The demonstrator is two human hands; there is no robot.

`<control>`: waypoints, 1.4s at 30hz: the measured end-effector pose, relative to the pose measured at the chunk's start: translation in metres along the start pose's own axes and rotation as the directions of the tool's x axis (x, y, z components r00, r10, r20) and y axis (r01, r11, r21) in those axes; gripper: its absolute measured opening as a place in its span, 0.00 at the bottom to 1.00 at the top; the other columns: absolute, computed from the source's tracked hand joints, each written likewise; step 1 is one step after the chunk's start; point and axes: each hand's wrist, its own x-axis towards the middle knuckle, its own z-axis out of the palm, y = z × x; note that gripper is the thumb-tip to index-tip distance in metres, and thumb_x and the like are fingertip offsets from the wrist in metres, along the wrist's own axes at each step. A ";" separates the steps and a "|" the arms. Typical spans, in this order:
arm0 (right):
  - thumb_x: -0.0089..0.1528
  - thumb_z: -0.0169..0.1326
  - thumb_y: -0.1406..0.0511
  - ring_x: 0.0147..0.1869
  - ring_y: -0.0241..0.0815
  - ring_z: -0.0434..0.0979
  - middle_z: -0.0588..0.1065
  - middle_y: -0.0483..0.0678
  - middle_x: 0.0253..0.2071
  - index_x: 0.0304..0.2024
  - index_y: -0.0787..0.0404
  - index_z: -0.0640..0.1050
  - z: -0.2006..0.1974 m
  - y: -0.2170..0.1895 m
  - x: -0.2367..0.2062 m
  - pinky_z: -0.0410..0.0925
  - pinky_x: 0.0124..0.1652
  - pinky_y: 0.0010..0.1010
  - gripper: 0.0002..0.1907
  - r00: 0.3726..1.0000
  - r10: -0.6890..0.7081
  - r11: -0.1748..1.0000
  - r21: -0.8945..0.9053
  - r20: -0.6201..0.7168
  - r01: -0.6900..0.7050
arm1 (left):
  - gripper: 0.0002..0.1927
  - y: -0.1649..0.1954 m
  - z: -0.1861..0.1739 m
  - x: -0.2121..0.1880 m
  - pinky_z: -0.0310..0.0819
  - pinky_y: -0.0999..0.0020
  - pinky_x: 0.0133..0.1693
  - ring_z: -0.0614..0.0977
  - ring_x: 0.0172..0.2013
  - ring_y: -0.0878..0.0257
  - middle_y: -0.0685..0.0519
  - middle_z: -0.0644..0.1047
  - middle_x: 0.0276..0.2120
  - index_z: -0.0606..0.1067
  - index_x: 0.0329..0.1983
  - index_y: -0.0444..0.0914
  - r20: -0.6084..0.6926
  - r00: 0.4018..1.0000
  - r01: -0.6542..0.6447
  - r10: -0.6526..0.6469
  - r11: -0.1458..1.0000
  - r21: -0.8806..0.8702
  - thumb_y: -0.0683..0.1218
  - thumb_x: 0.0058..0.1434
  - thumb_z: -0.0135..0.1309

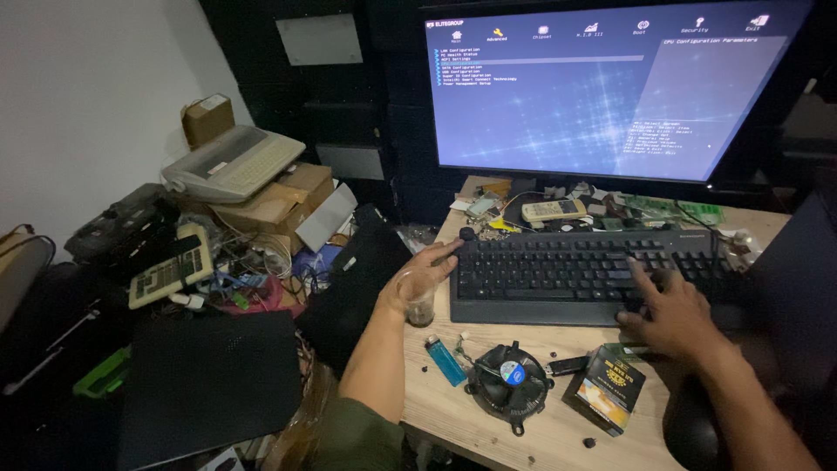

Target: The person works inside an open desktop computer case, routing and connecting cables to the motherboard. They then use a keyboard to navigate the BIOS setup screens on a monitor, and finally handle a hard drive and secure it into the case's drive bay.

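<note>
Right hand spread flat on black keyboard, fingers on right-side keys. Left hand loosely open, fingertips touching keyboard's left end. Keyboard lies crosswise under monitor, between both hands.

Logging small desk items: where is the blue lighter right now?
In the head view, the blue plastic lighter lies on the wooden desk, just left of the round black cooler fan, below the left hand.

The left hand is touching the black keyboard's nine-o'clock edge while the right hand is pressing keys toward its four o'clock, with a lighter and cooling fan lying at six o'clock on the counter.
</note>
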 end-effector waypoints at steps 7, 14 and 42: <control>0.54 0.55 0.39 0.73 0.60 0.58 0.57 0.60 0.70 0.78 0.36 0.49 0.001 0.001 -0.003 0.55 0.68 0.51 0.53 1.000 -0.004 1.000 -0.004 -0.020 0.004 | 0.26 -0.007 0.003 0.007 0.53 0.54 0.70 0.58 0.73 0.51 0.47 0.61 0.73 0.72 0.67 0.56 -0.006 0.999 0.036 -0.036 0.999 0.041 0.61 0.65 0.50; 0.55 0.55 0.38 0.74 0.57 0.57 0.57 0.57 0.71 0.78 0.34 0.48 0.001 -0.003 0.001 0.53 0.69 0.50 0.53 0.999 0.028 1.000 0.000 0.021 -0.028 | 0.26 -0.003 0.000 0.002 0.55 0.55 0.70 0.59 0.73 0.52 0.48 0.61 0.73 0.72 0.66 0.58 -0.008 0.997 0.071 -0.071 0.997 -0.010 0.60 0.65 0.50; 0.56 0.54 0.38 0.73 0.59 0.61 0.60 0.58 0.68 0.79 0.33 0.48 -0.008 -0.007 -0.009 0.56 0.70 0.49 0.52 1.000 0.007 1.000 0.028 0.005 -0.007 | 0.27 -0.009 0.004 0.005 0.59 0.56 0.68 0.60 0.73 0.51 0.46 0.61 0.73 0.72 0.67 0.54 0.002 1.000 -0.003 0.003 1.000 -0.027 0.61 0.65 0.50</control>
